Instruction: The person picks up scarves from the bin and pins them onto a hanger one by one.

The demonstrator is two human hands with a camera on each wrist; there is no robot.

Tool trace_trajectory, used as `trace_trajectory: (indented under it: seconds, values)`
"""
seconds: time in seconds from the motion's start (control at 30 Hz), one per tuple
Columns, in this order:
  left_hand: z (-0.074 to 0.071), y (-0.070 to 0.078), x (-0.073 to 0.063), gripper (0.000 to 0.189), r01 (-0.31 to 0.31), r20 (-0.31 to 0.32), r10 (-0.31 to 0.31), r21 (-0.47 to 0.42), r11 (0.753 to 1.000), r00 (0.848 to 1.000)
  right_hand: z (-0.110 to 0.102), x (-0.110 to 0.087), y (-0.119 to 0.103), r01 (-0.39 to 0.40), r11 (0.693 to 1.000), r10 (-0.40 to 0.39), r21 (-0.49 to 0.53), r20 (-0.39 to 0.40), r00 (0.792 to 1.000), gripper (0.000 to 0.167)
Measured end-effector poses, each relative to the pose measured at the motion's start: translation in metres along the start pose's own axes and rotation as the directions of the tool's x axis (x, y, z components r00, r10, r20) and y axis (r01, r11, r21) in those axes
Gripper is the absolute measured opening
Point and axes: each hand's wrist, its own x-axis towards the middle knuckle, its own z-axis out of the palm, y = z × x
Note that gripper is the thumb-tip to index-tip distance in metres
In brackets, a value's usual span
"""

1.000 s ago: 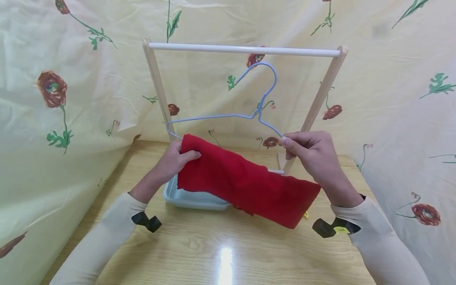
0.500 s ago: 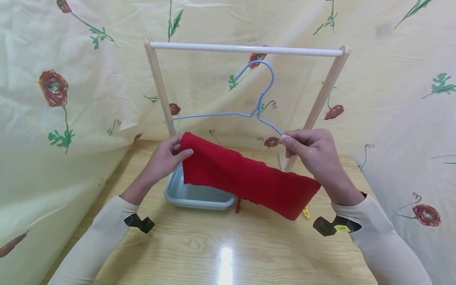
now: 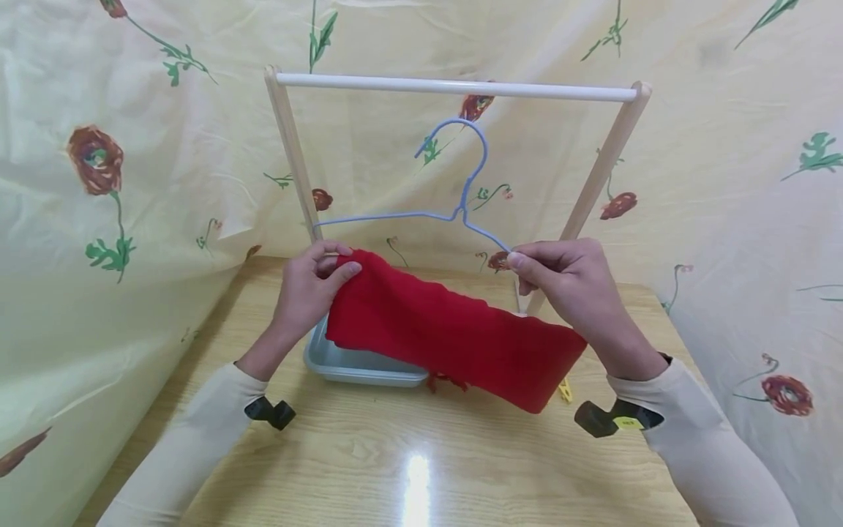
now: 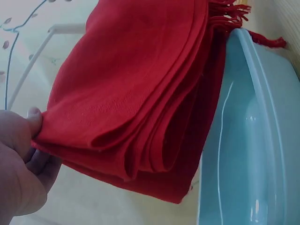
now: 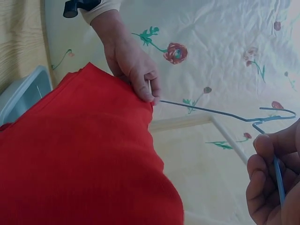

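A folded red scarf (image 3: 454, 329) hangs slanted below a blue wire hanger (image 3: 463, 201), its right end lower. My left hand (image 3: 306, 293) pinches the scarf's upper left corner, thumb in front, as the left wrist view also shows. Several fold layers show there, with a red fringe (image 4: 229, 14) at the far end. My right hand (image 3: 569, 285) pinches the hanger's right arm between thumb and fingers; the right wrist view shows the wire (image 5: 279, 180) running through this hand. The hanger's lower bar is hidden behind the scarf.
Behind the hands stands a wooden rack with a white rod (image 3: 461, 86), above the hanger's hook. A light blue tub (image 3: 369, 377) sits on the wooden table (image 3: 356, 454), partly under the scarf. One yellow clothes peg (image 3: 565, 391) lies at the right. Flowered cloth (image 3: 145, 307) encloses the table.
The hanger has shifted left and its hook has turned slightly. My left hand has loosened and taken a new pinch at the scarf's upper left corner. My right hand has moved slightly left.
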Motion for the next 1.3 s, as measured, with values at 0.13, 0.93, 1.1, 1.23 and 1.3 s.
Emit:
trace_trajectory:
  seconds: [0.13, 0.93, 1.1, 1.23, 1.3]
  values:
    - [0.002, -0.001, 0.003, 0.032, -0.007, 0.020, 0.008, -0.040, 0.999, 1.000, -0.002, 0.001, -0.002, 0.007, 1.000, -0.007, -0.006, -0.021, 1.000, 0.019]
    - [0.006, -0.029, -0.014, 0.052, 0.239, 0.282, -0.202, -0.107, 0.965, 0.938, -0.022, 0.019, -0.015, 0.038, 0.999, -0.038, -0.004, -0.079, 0.996, 0.011]
    - [0.002, -0.032, -0.016, 0.048, 0.219, 0.265, -0.192, -0.076, 0.973, 0.945, -0.023, 0.020, -0.016, 0.037, 0.999, -0.037, -0.004, -0.072, 0.997, 0.011]
    - [0.001, -0.036, -0.016, 0.048, 0.214, 0.251, -0.193, -0.056, 0.975, 0.949, -0.023, 0.020, -0.016, 0.027, 1.000, -0.027, 0.000, -0.063, 0.998, 0.011]
    - [0.000, -0.037, -0.016, 0.048, 0.217, 0.246, -0.199, -0.049, 0.975, 0.949, -0.023, 0.021, -0.015, 0.023, 1.000, -0.023, -0.002, -0.059, 0.998, 0.011]
